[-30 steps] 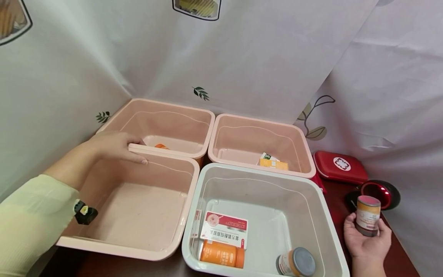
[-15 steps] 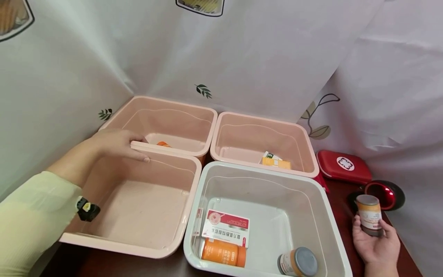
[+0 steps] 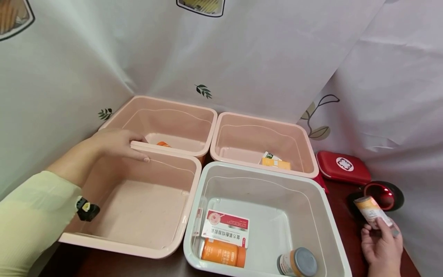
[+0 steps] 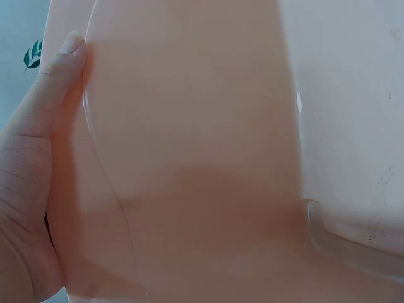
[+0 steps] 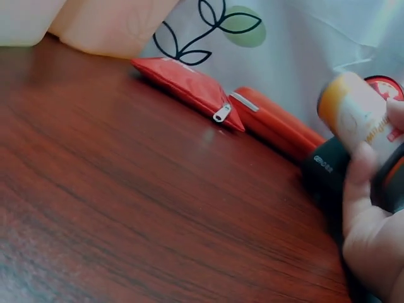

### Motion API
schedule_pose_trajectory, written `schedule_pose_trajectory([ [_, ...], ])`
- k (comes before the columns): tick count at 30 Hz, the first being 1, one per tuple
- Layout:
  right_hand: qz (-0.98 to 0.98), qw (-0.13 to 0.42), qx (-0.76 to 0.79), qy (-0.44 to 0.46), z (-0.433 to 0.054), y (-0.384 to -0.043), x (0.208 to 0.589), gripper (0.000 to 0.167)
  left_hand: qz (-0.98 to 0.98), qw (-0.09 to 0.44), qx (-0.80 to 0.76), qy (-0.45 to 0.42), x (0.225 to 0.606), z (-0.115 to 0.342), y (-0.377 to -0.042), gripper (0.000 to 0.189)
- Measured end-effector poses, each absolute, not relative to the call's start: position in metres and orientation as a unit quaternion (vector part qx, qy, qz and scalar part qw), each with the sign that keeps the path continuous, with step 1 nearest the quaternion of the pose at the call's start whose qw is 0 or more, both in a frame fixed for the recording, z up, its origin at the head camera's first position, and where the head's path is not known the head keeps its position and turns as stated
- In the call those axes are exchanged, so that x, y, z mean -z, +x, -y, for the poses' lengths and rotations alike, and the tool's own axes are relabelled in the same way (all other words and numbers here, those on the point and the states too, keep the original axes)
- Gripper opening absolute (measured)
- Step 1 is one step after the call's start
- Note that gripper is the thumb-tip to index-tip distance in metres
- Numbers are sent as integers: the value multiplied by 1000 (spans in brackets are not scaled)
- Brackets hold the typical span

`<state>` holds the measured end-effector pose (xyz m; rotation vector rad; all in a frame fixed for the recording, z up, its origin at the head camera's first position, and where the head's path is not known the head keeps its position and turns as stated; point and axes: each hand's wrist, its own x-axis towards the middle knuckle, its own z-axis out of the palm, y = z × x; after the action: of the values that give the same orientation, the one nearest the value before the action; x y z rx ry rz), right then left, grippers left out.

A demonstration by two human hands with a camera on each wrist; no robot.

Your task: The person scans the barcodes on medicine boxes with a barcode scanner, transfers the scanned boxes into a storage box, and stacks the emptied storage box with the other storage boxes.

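Note:
At the right of the head view, my right hand [image 3: 382,244] grips a small supplement bottle [image 3: 372,211] with an orange-and-white label. The bottle leans to the left, its lower end partly hidden by the fingers. In the right wrist view the thumb and fingers wrap the bottle [image 5: 353,120] over the table. My left hand [image 3: 115,145] holds the back rim of the front-left pink bin [image 3: 173,154]. Its thumb lies on the bin's inner side, and the fingers go behind the rim. The left wrist view has the thumb against the bin wall [image 4: 189,126].
A grey bin [image 3: 263,171] holds a medicine box [image 3: 225,229], an orange bottle [image 3: 223,252] and a grey-lidded jar [image 3: 298,262]. Two pink bins stand behind, with a yellow box [image 3: 276,163] in the right one. Beyond the right hand lie a red case [image 3: 342,167] and a black-and-red object [image 3: 394,196].
My right hand has turned the bottle from nearly upright to leaning left, and its back now faces up more. The view shifted slightly at first. My left hand stays on the rim.

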<state>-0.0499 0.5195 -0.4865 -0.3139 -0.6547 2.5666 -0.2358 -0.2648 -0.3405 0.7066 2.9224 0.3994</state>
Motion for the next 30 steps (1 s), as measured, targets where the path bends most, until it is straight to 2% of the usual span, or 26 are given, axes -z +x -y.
schedule_pose_trajectory([
  [4,218,271,-928,-132,-519,-53,481,16,-959,53,-142,238,342,264,-237,62],
  [12,211,246,-942,-82,-516,-52,481,17,-961,52,-138,234,342,266,-236,62],
  [16,294,313,-893,-134,-501,-55,479,42,-962,54,-133,233,341,266,-237,63],
  [20,475,394,-764,-185,-480,-61,475,66,-961,53,-131,238,341,267,-238,62],
  [24,592,437,-664,-132,-459,-68,476,71,-961,50,-136,238,343,275,-235,61],
  [30,616,443,-646,-85,-437,-71,477,69,-967,44,-120,221,343,290,-227,65],
])
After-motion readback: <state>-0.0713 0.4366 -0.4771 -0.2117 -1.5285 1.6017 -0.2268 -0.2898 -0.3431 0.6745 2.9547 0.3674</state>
